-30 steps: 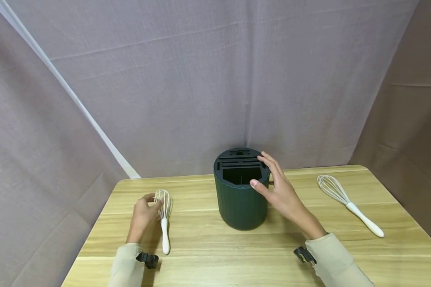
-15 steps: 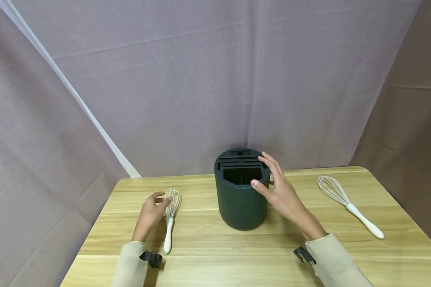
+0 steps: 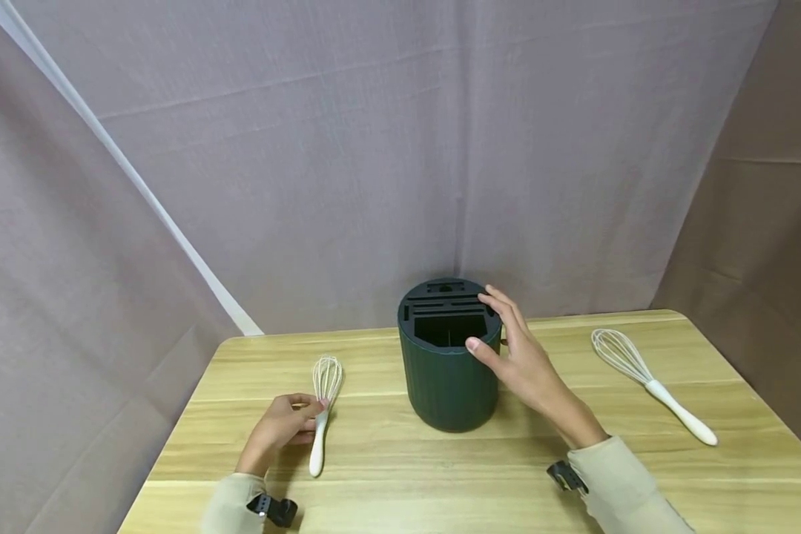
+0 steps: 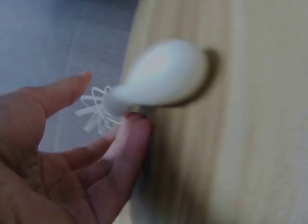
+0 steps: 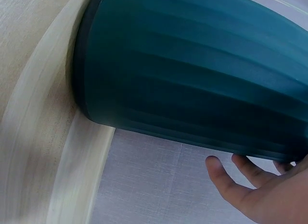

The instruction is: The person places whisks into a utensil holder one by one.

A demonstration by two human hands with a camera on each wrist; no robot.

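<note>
My left hand [image 3: 282,429] pinches the small whisk [image 3: 322,406] at its handle, lying on the desk [image 3: 400,475]. My right hand [image 3: 517,354], fingers spread, rests against the green holder [image 3: 447,371] at mid-desk.

2 whisks [image 3: 322,415] [image 3: 647,382], 1 holder [image 3: 449,356]

I see a light wooden table [image 3: 387,475] with a pale grain. On it stand a dark green ribbed holder [image 3: 449,378] near the middle back, a small white whisk [image 3: 322,408] lying to its left, and a larger white whisk [image 3: 647,382] lying well apart on the right.
</note>
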